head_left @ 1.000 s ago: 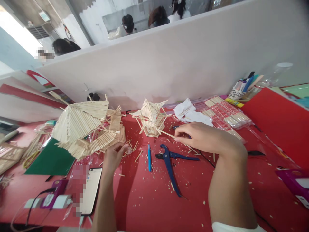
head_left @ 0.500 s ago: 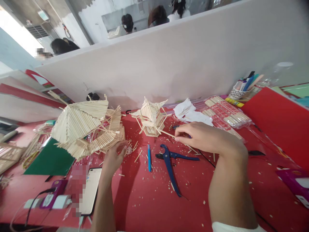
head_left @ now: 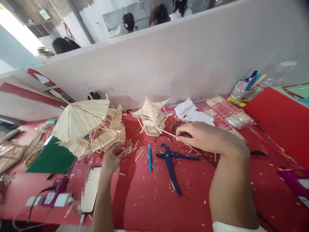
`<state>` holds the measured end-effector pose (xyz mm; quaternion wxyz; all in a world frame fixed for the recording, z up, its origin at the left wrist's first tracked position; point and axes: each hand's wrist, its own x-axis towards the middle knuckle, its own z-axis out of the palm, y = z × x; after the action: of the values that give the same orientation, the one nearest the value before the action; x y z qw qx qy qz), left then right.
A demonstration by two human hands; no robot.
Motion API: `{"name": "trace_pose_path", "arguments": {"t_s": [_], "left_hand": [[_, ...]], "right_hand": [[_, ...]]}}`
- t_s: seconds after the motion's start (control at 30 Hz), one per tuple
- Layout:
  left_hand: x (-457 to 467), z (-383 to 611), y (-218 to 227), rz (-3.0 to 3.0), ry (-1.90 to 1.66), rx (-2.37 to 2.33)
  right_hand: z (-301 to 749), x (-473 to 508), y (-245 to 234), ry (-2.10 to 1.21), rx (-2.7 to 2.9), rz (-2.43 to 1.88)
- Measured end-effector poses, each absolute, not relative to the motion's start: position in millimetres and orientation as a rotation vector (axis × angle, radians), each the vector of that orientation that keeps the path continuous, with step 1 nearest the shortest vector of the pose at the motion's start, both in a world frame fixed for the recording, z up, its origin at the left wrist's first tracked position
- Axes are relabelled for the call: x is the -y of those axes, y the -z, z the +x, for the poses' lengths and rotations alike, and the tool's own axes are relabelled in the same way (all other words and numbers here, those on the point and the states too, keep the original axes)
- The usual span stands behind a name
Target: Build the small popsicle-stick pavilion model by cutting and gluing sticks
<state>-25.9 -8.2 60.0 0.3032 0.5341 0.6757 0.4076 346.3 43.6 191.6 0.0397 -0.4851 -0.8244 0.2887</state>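
Observation:
My right hand (head_left: 193, 134) is closed, with thumb and fingers pinched on the end of a thin wooden stick (head_left: 168, 132). The stick's other end meets the base of a small pavilion model (head_left: 152, 119) made of wooden sticks. My left hand (head_left: 113, 158) is curled loosely beside the front corner of a larger stick-built model (head_left: 79, 122) with a broad roof. Its thumb and fingers are slightly apart, close to a small heap of scraps (head_left: 129, 149); nothing shows between them. Blue cutting pliers (head_left: 170, 161) and a blue pen (head_left: 150, 158) lie between my hands.
Wrapped bundles of sticks (head_left: 227, 111) and crumpled white tissue (head_left: 190, 109) lie at the back right, near a pen cup (head_left: 241, 91). A phone (head_left: 91, 190), a purple power strip (head_left: 55, 191) and a green board (head_left: 51, 158) are at left. A white partition (head_left: 169, 64) stands behind.
My left hand has moved down slightly and its fingers have drawn closer to the thumb. My right hand keeps its place on the stick. The view has shifted a little.

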Motion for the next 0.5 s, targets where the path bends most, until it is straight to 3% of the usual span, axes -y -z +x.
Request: {"name": "trace_pose_path", "arguments": {"t_s": [0.5], "left_hand": [[11.6,-34.5,-55.5,1.616,-0.923,-1.906]], "right_hand": [[346.2,-43.8,-190.3,-0.891,2.508,-1.515]]}}
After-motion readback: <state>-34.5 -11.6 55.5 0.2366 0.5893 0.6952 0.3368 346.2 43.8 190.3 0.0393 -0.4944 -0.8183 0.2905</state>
